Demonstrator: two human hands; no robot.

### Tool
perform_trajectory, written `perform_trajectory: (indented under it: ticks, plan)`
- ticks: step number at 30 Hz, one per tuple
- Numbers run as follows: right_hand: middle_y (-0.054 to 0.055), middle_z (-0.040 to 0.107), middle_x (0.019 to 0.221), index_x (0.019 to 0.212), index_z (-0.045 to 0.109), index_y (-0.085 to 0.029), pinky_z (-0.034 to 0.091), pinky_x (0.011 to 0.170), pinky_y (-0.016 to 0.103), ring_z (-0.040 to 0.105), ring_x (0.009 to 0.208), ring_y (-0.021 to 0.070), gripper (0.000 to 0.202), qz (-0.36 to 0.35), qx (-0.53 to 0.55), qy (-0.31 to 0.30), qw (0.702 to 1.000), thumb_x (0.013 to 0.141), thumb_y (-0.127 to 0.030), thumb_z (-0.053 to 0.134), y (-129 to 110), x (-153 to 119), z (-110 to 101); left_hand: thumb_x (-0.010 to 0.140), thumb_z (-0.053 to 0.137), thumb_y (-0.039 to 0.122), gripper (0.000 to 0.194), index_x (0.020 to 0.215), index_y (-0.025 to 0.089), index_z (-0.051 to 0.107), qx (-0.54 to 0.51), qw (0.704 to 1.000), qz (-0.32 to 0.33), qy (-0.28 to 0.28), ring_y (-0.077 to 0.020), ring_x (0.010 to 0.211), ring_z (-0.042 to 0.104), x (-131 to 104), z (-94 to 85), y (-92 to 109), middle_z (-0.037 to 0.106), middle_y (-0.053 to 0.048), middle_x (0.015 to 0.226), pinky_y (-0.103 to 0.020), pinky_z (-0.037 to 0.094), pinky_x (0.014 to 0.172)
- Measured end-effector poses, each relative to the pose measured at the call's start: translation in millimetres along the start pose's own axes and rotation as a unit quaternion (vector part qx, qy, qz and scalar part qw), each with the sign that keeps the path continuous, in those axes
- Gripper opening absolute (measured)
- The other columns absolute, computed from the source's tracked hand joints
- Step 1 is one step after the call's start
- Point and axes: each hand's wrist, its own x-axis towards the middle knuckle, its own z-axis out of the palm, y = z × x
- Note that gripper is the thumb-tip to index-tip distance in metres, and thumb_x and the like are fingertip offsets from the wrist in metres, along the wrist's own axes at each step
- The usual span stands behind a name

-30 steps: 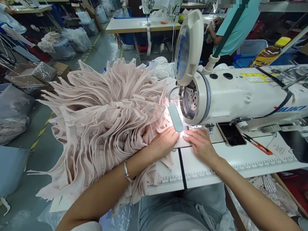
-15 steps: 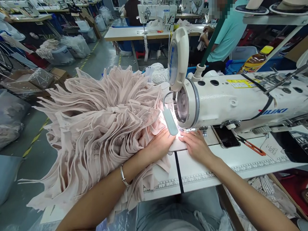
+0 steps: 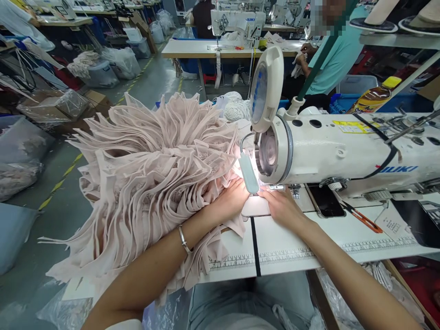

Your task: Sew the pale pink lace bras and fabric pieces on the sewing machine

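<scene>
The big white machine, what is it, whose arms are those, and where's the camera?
It's a white metal sewing machine. The bare arms belong to the person wearing the camera on their head, so we look down as they do. Their left hand is beside a big ruffled pile of pale pink fabric; their right hand is by the bright spot under the machine. A grey-green plate blocks our view, so I can't tell what the fingertips hold. On the white table with ruler marks lies a black-screened phone.
</scene>
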Motion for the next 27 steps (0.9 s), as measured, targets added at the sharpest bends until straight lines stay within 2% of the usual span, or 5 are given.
perform_trajectory:
  ticks: [6,16,19,23,27]
  plan:
    - [0.013,0.061,0.141,0.139,0.057,-0.02,0.044,0.104,0.048,0.06,0.118,0.0288,0.06,0.046,-0.012,-0.123,0.991,0.088,-0.003,0.032,-7,6,-12,0.101,0.036,0.017,0.021,0.091,0.02,0.055,0.002,0.998,-0.054,-0.01,-0.0205,0.099,0.059,7,-7.5,7,0.063,-0.005,0.099,-0.035,0.049,0.095]
    - [0.013,0.072,0.109,0.137,0.057,-0.017,0.039,0.097,0.042,0.061,0.097,0.0265,0.056,0.098,-0.01,-0.125,0.987,0.091,-0.004,0.03,-12,10,-19,0.095,0.051,0.019,0.012,0.104,0.018,0.059,0.121,0.982,-0.147,-0.004,-0.0242,0.11,0.058,9,-8.5,17,0.064,-0.01,0.114,-0.037,0.05,0.094]
    - [0.011,0.073,0.093,0.131,0.062,-0.017,0.04,0.091,0.039,0.061,0.09,0.0261,0.053,0.152,-0.006,-0.136,0.979,0.09,-0.005,0.032,-14,17,-20,0.097,0.044,0.013,0.018,0.099,0.017,0.062,0.222,0.97,-0.098,-0.001,-0.0253,0.105,0.06,3,0.1,19,0.066,-0.012,0.106,-0.039,0.05,0.092]
    - [0.01,0.073,0.106,0.126,0.066,-0.023,0.041,0.087,0.036,0.061,0.098,0.0271,0.047,0.204,-0.008,-0.139,0.969,0.092,-0.01,0.036,-17,26,-25,0.094,0.04,0.001,0.029,0.083,0.016,0.062,0.28,0.959,0.009,-0.049,-0.0235,0.091,0.062,-1,1.1,21,0.065,-0.009,0.083,-0.041,0.046,0.096]
    - [0.01,0.071,0.104,0.11,0.07,-0.022,0.04,0.083,0.035,0.059,0.092,0.0255,0.046,0.158,-0.041,-0.137,0.977,0.087,-0.003,0.036,-23,24,-31,0.097,0.05,0.018,0.014,0.102,0.014,0.063,0.226,0.974,-0.014,-0.024,-0.0273,0.114,0.059,4,-2.7,19,0.069,-0.012,0.107,-0.045,0.04,0.109]
